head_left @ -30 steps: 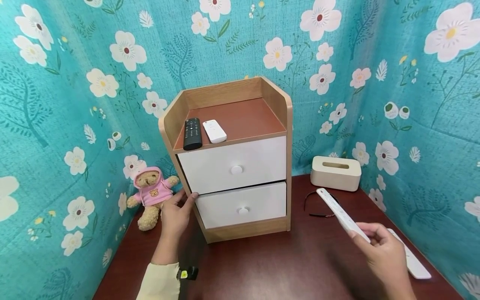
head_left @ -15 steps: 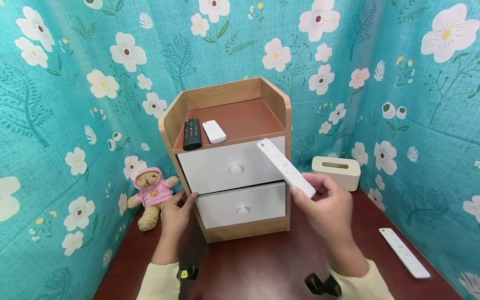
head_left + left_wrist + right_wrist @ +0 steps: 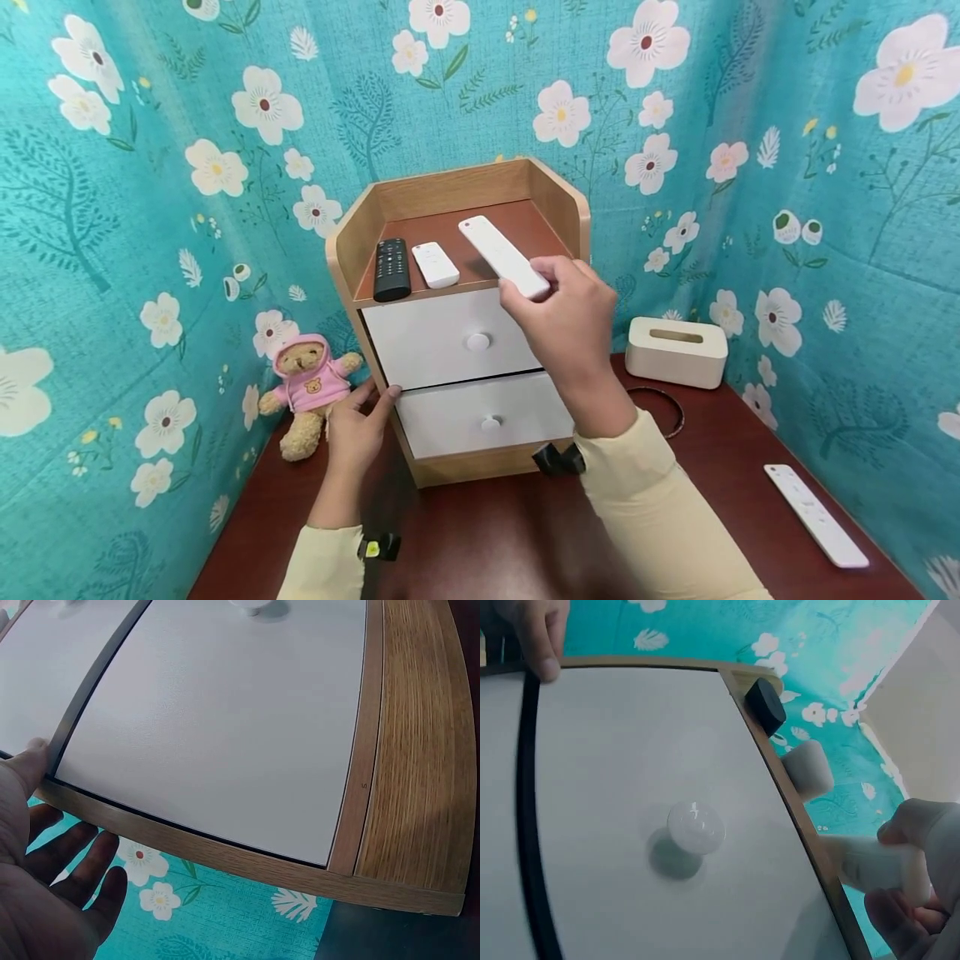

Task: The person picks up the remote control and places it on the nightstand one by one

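My right hand [image 3: 566, 312] pinches a long white remote control [image 3: 502, 254] by its near end, over the right part of the cabinet's top shelf [image 3: 540, 218]. In the right wrist view this remote [image 3: 874, 862] shows just past the shelf edge. A black remote [image 3: 392, 269] and a short white remote [image 3: 435, 265] lie side by side on the shelf's left. My left hand [image 3: 360, 429] holds the left side of the two-drawer cabinet [image 3: 442, 337], with its thumb [image 3: 34, 757] on the front edge and fingertips at the side panel.
A teddy bear in a pink hoodie [image 3: 309, 387] sits left of the cabinet. To the right stand a cream tissue box [image 3: 675, 367] and a dark thin loop [image 3: 678, 408], partly hidden by my arm. Another long white remote [image 3: 816, 515] lies on the table's right.
My right hand has carried the long white remote from the table's right side, leftward and up, to over the cabinet's shelf. My left hand keeps its place on the cabinet.
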Motion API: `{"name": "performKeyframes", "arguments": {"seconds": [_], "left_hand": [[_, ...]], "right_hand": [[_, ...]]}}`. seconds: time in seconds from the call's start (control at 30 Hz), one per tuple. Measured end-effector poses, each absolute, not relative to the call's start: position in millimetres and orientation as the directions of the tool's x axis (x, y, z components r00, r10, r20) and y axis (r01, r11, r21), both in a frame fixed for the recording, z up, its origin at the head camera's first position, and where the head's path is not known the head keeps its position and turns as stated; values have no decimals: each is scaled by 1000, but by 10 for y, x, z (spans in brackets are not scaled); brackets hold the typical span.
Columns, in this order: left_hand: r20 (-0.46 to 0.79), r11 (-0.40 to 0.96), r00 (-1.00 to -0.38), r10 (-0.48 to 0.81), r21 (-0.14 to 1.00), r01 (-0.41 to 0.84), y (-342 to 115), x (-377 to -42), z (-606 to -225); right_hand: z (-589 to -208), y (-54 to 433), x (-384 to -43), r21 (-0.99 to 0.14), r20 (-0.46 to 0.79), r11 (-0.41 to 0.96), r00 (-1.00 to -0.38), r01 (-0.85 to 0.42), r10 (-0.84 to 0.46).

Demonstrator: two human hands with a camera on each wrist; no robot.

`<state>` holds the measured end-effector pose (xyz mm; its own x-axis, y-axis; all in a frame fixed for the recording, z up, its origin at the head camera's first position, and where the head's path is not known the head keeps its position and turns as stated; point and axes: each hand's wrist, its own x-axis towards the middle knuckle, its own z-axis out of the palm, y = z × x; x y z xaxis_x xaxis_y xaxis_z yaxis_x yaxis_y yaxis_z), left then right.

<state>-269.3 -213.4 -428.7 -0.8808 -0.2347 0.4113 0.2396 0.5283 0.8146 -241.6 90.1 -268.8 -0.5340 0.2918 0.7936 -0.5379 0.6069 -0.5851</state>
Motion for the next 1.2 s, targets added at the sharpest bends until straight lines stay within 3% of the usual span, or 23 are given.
{"name": "performKeyframes", "arguments": {"seconds": [0.33,0.9,1.2], "left_hand": [[425,499,-876,-229,824,269,-2114,-2692,-4291],[435,474,-870,-230,831,291,-2131,-2704,-4276],[410,493,-884,-225,830,260,-2140,-2714,-4295]], "right_hand": [[-2510,604,-2586,-548,746,749,-624,-374,234],[-2407,455,-2668,-523,732,790,-644,-320,223],[-2467,517,-2571,-572,701,746,-675,-342,228]]}}
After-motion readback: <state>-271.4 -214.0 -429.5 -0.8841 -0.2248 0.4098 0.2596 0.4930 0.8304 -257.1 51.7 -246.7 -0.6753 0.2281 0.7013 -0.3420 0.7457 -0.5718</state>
